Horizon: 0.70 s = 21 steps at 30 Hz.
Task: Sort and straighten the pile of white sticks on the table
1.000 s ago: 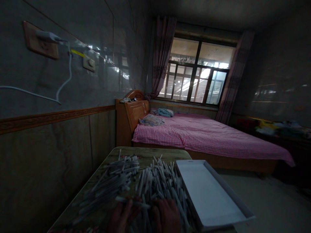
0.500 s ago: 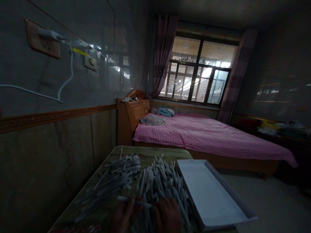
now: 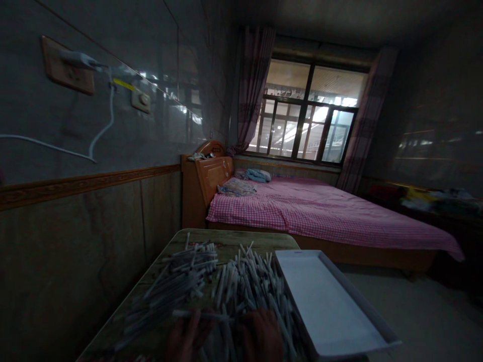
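Note:
In the head view, my left hand [image 3: 185,336] pinches a slim, whitish pen-like stick [image 3: 219,317] lying nearly level across the front of the pile. My right hand [image 3: 261,333] is curled at the right end of this stick; whatever its fingers hold is hidden and dark. Just beyond both hands spreads a heap of similar whitish sticks [image 3: 249,276]. Another pile of greyish-white sticks [image 3: 177,281] lies to the left, mostly slanting the same way. The low light blurs their detail.
Both piles lie on a small table [image 3: 234,236] with a pale rim. A shallow white tray [image 3: 328,301] stands at its right edge. Behind is a bed [image 3: 302,206] with a pink checked sheet. A tiled wall [image 3: 75,241] runs along the left, with a socket [image 3: 70,75] and white cable.
My left hand has shifted slightly left and down, and the stick in it has slid left too. My right hand stays almost in place. The piles and tray look unchanged.

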### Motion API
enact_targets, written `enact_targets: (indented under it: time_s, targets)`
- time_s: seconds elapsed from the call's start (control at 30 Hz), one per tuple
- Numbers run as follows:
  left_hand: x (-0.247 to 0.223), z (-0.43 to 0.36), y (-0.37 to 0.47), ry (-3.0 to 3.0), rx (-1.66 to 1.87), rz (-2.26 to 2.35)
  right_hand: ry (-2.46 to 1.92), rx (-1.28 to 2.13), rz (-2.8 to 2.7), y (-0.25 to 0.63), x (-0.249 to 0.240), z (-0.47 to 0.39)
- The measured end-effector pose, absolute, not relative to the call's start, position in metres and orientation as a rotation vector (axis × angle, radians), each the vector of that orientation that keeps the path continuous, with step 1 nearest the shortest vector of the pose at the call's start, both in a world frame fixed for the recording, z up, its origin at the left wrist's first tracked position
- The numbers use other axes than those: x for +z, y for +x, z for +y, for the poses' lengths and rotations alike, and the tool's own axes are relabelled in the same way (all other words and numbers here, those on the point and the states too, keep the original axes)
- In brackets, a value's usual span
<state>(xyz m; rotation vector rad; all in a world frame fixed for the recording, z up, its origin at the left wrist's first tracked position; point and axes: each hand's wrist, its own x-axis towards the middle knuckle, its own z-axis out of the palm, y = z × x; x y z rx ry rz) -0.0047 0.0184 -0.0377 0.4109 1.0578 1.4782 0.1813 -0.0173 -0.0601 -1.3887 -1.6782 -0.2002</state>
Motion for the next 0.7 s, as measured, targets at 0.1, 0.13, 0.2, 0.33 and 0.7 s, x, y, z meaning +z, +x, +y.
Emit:
enact_targets:
  time_s: [0.1, 0.13, 0.2, 0.33, 0.7]
  targets:
    - [-0.042, 0.021, -0.006, 0.424, 1.536, 1.073, -1.459, -0.217, -1.664, 0.182, -0.062, -0.016]
    - [-0.041, 0.021, -0.008, 0.419, 1.536, 1.081, -1.481, -0.237, -1.663, 0.182, -0.062, -0.015]
    - [-0.039, 0.020, -0.011, 0.428, 1.447, 1.070, -1.490, -0.282, -1.652, 0.182, -0.060, -0.015]
    - [-0.039, 0.018, -0.011, 0.515, 1.333, 1.040, -1.365, -0.321, -1.666, 0.179, -0.051, -0.018]
    - [-0.050, 0.020, -0.003, 0.515, 1.375, 1.068, -1.418, -0.506, -1.851, 0.166, -0.056, -0.016]
